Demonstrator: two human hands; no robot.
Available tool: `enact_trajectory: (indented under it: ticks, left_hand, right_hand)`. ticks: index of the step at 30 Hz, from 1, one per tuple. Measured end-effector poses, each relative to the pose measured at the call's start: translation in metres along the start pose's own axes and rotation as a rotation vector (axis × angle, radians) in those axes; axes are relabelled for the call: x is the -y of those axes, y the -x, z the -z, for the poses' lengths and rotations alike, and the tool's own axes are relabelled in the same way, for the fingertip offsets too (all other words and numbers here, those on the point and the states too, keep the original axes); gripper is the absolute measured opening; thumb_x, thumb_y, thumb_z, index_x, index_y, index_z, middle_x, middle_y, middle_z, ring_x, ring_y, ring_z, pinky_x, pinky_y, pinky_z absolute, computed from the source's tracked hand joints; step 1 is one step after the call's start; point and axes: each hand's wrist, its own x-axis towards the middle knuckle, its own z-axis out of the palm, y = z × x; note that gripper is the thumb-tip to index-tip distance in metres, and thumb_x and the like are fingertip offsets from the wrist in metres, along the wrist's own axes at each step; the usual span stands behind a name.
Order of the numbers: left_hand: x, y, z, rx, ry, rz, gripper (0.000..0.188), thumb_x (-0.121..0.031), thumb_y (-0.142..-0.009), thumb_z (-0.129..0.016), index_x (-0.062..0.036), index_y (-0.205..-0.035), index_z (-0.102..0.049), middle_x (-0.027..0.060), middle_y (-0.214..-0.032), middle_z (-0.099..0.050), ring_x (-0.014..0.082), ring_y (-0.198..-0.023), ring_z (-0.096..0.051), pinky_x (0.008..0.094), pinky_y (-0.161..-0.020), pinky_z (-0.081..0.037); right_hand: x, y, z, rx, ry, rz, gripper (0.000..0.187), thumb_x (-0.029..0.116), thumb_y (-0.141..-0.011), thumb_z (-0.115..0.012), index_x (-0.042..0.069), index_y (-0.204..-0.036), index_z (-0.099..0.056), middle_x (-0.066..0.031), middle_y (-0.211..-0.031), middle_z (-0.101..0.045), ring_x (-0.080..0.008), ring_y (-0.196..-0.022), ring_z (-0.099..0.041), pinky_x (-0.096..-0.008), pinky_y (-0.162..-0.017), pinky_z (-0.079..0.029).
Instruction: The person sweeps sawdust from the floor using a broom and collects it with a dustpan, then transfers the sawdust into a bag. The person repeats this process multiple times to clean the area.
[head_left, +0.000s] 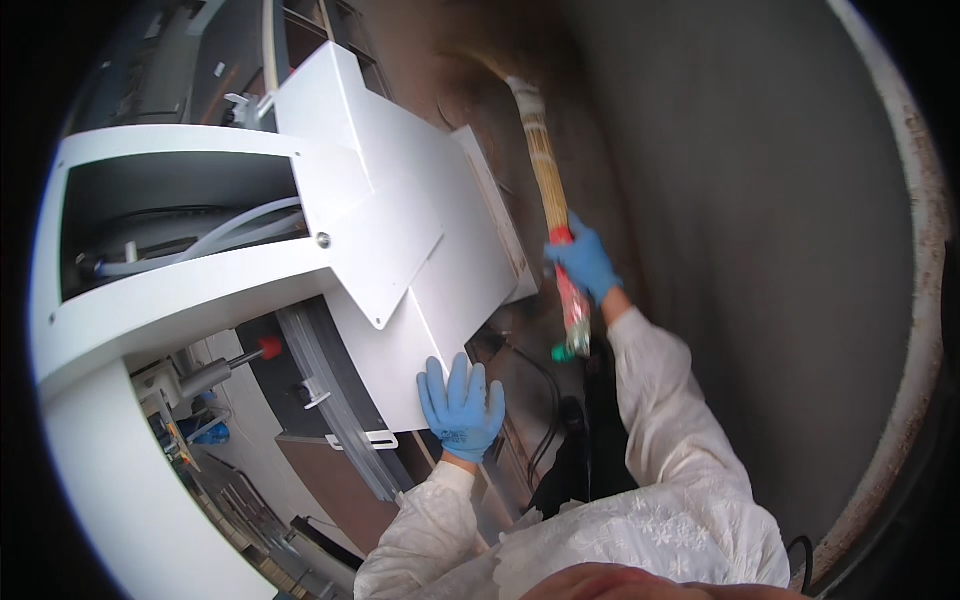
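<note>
My right hand (588,265), in a blue glove, is wrapped round the red-taped grip of a straw broom (542,160). The broom's bound yellow stalks stretch away toward the floor at the far side, where its sweeping end is smeared by motion. Below my fist, the grip ends in a silvery and green tip. My left hand (462,408), gloved in blue too, lies flat with fingers spread on the near corner of a white metal panel (410,190). That panel belongs to a large white machine on my left.
In the machine's white frame (200,285), an opening shows pale hoses (215,240). A red-tipped lever (268,347) and a clear plastic strip (335,400) are lower down. Black cables (548,400) run by my feet. A grey wall (770,250) rises along the right.
</note>
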Motion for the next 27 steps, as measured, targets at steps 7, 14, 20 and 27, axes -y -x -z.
enact_trajectory:
  ticks: [7, 14, 20, 27]
  left_hand:
    - [-0.002, -0.001, 0.008, -0.085, 0.052, -0.024, 0.030, -0.025, -0.082, -0.072, -0.0057, -0.105, -0.070, 0.0145, -0.132, -0.060, 0.0474, -0.133, -0.046, 0.0613, -0.112, -0.033]
    - [-0.002, 0.003, 0.011, -0.108, 0.096, -0.016, 0.031, -0.027, -0.085, -0.069, -0.0028, -0.104, -0.071, 0.0154, -0.133, -0.059, 0.0455, -0.136, -0.044, 0.0591, -0.115, -0.032]
    - [0.001, 0.006, 0.009, -0.083, 0.082, -0.025, 0.034, -0.028, -0.082, -0.070, -0.0031, -0.105, -0.069, 0.0151, -0.137, -0.056, 0.0452, -0.139, -0.040, 0.0589, -0.117, -0.029]
    - [0.005, 0.007, 0.003, -0.076, 0.111, -0.023, 0.034, -0.027, -0.080, -0.071, -0.0043, -0.105, -0.069, 0.0141, -0.137, -0.056, 0.0453, -0.138, -0.042, 0.0593, -0.116, -0.030]
  right_hand:
    - [0.079, 0.055, 0.005, 0.075, -0.356, -0.186, 0.066, -0.006, -0.078, -0.065, 0.005, -0.141, -0.049, -0.0091, -0.080, -0.063, -0.0206, -0.056, -0.065, -0.0324, -0.050, -0.055]
    - [0.130, 0.146, 0.007, 0.078, -0.462, -0.110, 0.044, -0.005, -0.082, -0.063, 0.001, -0.125, -0.054, -0.0134, -0.081, -0.066, -0.0208, -0.057, -0.066, -0.0324, -0.049, -0.056]
    - [0.123, 0.118, -0.065, 0.048, -0.641, -0.064, 0.043, -0.001, -0.085, -0.063, 0.005, -0.126, -0.051, -0.0156, -0.084, -0.068, -0.0211, -0.060, -0.066, -0.0334, -0.050, -0.056]
    - [0.053, 0.096, -0.107, 0.270, -0.616, -0.421, 0.025, -0.002, -0.081, -0.064, -0.001, -0.104, -0.055, -0.0159, -0.078, -0.065, -0.0248, -0.056, -0.063, -0.0387, -0.048, -0.053]
